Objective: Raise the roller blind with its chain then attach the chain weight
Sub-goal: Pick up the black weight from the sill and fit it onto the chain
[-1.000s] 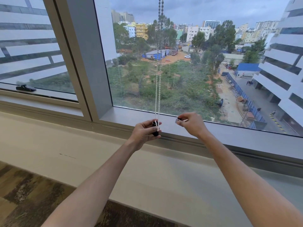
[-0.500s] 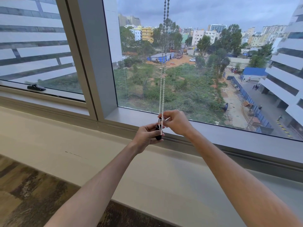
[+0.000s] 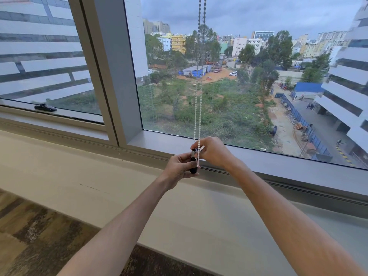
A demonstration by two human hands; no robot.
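Left hand (image 3: 180, 166) pinching black chain weight (image 3: 193, 165), right hand (image 3: 213, 151) at its 2 o'clock pinching bead chain (image 3: 198, 116), both just above window sill edge (image 3: 278, 166), open floor (image 3: 39, 236) at 7 o'clock

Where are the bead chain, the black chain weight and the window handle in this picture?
bead chain (image 3: 198, 116): head view, on the white strands hanging before the glass.
chain weight (image 3: 193, 165): head view, on its black body, held in the left hand.
window handle (image 3: 45, 107): head view, on its dark lever, left pane.
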